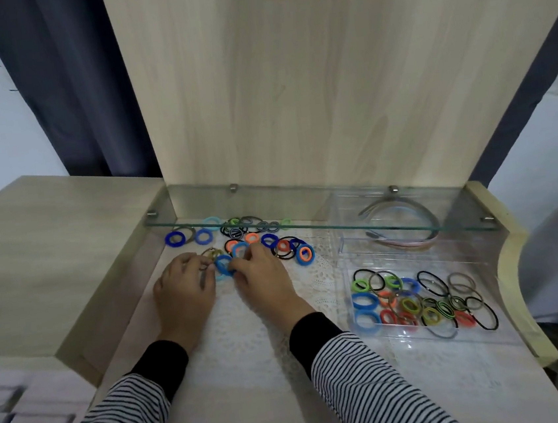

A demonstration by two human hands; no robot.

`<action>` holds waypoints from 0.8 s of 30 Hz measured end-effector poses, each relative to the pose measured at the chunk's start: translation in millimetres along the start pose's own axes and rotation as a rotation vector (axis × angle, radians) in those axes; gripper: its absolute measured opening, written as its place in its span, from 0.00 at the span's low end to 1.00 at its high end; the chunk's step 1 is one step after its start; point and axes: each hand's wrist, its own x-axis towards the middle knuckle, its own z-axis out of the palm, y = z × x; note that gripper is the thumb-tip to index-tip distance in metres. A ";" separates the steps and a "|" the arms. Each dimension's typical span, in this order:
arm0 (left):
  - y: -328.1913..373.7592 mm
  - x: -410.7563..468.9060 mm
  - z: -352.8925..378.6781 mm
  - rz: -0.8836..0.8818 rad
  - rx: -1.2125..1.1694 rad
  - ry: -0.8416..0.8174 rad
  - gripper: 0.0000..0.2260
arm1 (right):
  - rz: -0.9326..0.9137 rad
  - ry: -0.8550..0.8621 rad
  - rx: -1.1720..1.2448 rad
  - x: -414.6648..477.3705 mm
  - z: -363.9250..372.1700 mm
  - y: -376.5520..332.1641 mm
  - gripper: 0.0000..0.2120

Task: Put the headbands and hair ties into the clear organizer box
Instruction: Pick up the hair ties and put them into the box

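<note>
Gathering hair ties: left hand and right hand both pinching some; box lies rightward, nearer right hand.

Loose hair ties are scattered on the lace mat, at and just beyond the fingers of the left hand and right hand, and partly under the glass shelf. The organizer box is set well right of the fingers, with headbands in its rear compartment and sorted hair ties in the front one.

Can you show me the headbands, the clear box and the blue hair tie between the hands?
headbands (pixel 412 245), head view, on the pink band.
clear box (pixel 454 256), head view, bare floor.
blue hair tie (pixel 217 266), head view, its left side.
</note>
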 end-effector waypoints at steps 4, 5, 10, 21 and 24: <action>1.9 -2.6 -3.7 0.024 -0.008 0.019 0.13 | -0.024 0.017 0.004 -8.2 -2.8 2.8 0.07; 2.0 -3.6 -4.4 0.034 -0.007 0.029 0.12 | -0.035 0.018 -0.007 -11.7 -5.0 4.2 0.06; 5.9 -11.6 -8.6 0.173 0.048 0.092 0.11 | -0.055 0.018 -0.058 -36.6 -26.3 15.1 0.06; 57.6 -32.5 -29.5 0.282 0.063 0.203 0.07 | -0.013 0.023 -0.048 -81.0 -95.1 67.5 0.06; 96.0 -36.2 -29.6 0.313 -0.032 0.160 0.06 | 0.051 0.015 -0.020 -94.3 -116.7 88.4 0.06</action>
